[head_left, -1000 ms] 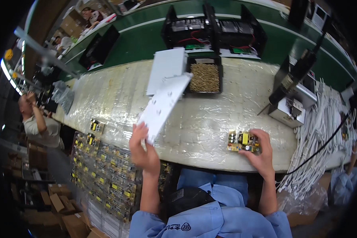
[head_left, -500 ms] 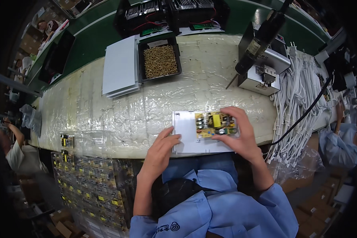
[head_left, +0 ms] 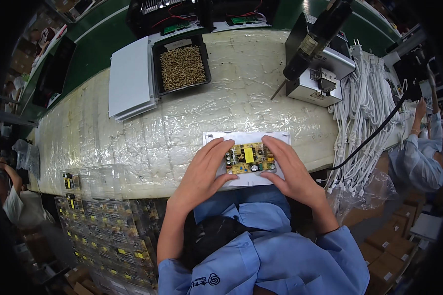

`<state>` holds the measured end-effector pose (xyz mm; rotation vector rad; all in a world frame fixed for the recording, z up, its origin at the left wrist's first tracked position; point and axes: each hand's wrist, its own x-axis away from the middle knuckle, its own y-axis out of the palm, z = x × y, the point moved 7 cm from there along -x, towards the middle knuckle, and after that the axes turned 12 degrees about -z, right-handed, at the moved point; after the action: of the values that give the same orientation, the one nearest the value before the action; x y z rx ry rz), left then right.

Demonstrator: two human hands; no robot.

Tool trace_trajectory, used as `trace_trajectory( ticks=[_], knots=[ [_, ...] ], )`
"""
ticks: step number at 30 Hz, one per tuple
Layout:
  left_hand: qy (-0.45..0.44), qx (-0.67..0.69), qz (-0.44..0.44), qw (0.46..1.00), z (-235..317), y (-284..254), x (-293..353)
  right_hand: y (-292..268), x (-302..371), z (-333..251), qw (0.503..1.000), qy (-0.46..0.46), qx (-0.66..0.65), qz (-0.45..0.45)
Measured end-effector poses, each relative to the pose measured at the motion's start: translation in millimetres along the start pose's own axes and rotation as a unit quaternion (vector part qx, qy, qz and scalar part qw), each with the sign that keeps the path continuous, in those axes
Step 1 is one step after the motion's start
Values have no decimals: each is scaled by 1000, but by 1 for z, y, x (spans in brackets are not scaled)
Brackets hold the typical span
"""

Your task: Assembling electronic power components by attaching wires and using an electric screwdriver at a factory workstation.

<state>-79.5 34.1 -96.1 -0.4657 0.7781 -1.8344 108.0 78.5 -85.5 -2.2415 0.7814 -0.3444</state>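
Note:
A circuit board (head_left: 251,160) with a yellow block at its middle lies over a white panel (head_left: 246,180) at the near edge of the bench. At the board's left end, my left hand (head_left: 202,167) curves its thumb and fingers about the edge. My right hand (head_left: 294,172) grips the opposite end the same way, thumb on the near side and fingers on the far side. The panel shows around the board, with small tabs and slots along its edges. Whether the board touches the panel beneath cannot be made out.
White panels (head_left: 129,78) are stacked beside a black bin of brass-coloured screws (head_left: 183,68). A dark power screwdriver (head_left: 305,49) hangs over a metal box (head_left: 314,88) at right. White cables (head_left: 362,113) pile farther right. Trays of circuit boards (head_left: 103,226) stand at lower left.
My left hand has moved from the panel's left edge onto the board. The board has shifted left toward the panel's middle, still in my right hand. The whole view has shifted slightly.

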Motion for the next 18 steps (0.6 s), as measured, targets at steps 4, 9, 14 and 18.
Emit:
trace_trajectory(
  ticks=[4, 9, 14, 18],
  knots=[
    [22, 19, 2, 1000, -3, 5, -8, 3, 2, 14, 999, -18, -25, -8],
    [3, 23, -11, 1000, -8, 9, -16, -8, 2, 17, 999, -37, 20, 27],
    [8, 24, -11, 1000, -9, 11, -16, -5, 2, 21, 999, -38, 25, 24],
    [18, 16, 1, 1000, -6, 10, -17, -7, 1, 22, 999, -36, 28, 19]
  ],
)
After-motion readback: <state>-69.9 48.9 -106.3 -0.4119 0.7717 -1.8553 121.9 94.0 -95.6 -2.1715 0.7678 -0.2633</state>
